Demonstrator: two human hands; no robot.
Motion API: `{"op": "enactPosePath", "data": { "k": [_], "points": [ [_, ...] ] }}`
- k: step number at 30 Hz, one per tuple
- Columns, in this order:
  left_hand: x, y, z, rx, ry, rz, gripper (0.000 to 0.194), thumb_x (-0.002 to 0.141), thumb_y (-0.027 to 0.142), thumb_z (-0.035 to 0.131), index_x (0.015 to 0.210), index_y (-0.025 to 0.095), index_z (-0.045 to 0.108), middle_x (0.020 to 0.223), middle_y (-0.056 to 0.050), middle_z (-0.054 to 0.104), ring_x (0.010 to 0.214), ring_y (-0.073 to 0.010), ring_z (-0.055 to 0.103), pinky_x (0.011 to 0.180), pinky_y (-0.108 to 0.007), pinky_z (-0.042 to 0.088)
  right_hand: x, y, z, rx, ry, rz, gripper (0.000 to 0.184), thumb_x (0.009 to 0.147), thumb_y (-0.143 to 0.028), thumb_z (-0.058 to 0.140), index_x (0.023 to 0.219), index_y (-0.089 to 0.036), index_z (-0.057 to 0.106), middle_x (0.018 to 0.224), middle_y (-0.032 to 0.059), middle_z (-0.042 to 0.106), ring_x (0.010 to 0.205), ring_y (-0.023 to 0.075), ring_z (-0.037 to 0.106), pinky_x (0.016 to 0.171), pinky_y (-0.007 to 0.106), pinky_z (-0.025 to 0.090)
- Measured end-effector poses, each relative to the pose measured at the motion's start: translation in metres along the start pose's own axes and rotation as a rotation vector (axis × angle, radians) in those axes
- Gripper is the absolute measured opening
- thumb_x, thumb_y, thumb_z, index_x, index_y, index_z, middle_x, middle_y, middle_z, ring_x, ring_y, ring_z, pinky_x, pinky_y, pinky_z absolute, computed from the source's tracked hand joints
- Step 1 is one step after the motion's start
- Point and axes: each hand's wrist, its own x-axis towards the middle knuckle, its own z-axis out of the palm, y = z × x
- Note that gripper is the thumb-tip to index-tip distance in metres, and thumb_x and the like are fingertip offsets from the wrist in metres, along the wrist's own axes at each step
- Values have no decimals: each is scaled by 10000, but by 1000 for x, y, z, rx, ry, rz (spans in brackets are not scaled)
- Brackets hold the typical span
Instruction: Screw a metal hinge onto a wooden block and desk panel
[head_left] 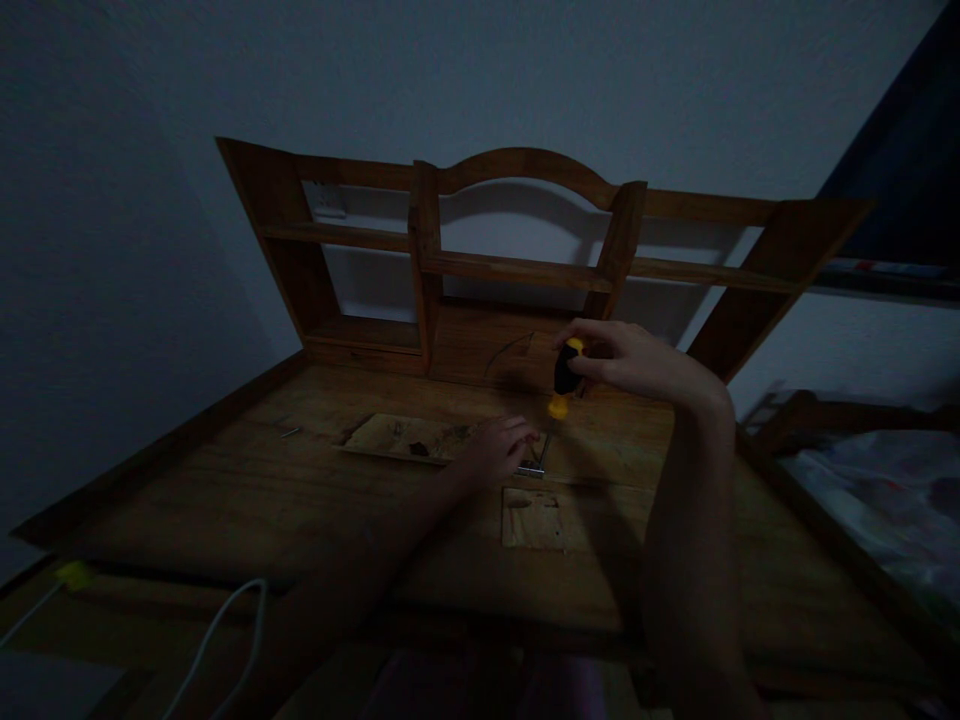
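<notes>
Screwdriver stands tilted over the desk, its tip at or just beside a small metal piece; turning it there looks like the step in hand. With that piece as the clock's centre, a loose metal pin lies out at 9 o'clock, with a worn wood strip nearer in. At 10 o'clock the left hand bends its fingers beside the piece; whether they pinch it, I cannot tell. A wood square lies at 6 o'clock. The next move likely calls for steady downward pressure and a twist, without the metal piece sliding. At 2 o'clock the right hand pinches the screwdriver's handle between thumb and fingers, the tool slanting off toward that hand's 8 o'clock.
</notes>
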Motion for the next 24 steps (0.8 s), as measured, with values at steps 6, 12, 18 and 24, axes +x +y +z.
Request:
{"op": "enactPosePath", "data": {
  "k": [6,12,18,24],
  "points": [
    [1,6,-1,-78,41,-71,273,934,97,380,1142,192,530,1041,-47,639,909,-158,620,823,-304,501,0,2,2,-113,84,-7,257,888,-454,598,933,-211,672,801,29,706,689,181,643,612,276,427],
    [2,8,-4,-73,60,-10,238,949,106,356,1117,191,501,1091,-68,586,937,-165,584,852,-317,489,5,-4,9,-222,113,5,335,900,-505,575,818,-192,663,812,60,708,715,189,627,624,290,405],
    [2,14,-10,-79,23,13,293,947,84,347,1183,190,484,1170,-91,560,1019,-182,578,907,-329,491,3,-8,5,-91,35,-59,222,891,-357,596,1043,-224,690,974,32,742,788,181,666,701,275,465],
    [2,18,-12,-79,-116,100,375,912,53,392,1218,215,538,1243,-77,500,1145,-178,542,1006,-319,466,8,-5,11,-184,106,28,284,910,-464,585,902,-210,710,811,53,732,743,203,668,666,294,446]
  ]
}}
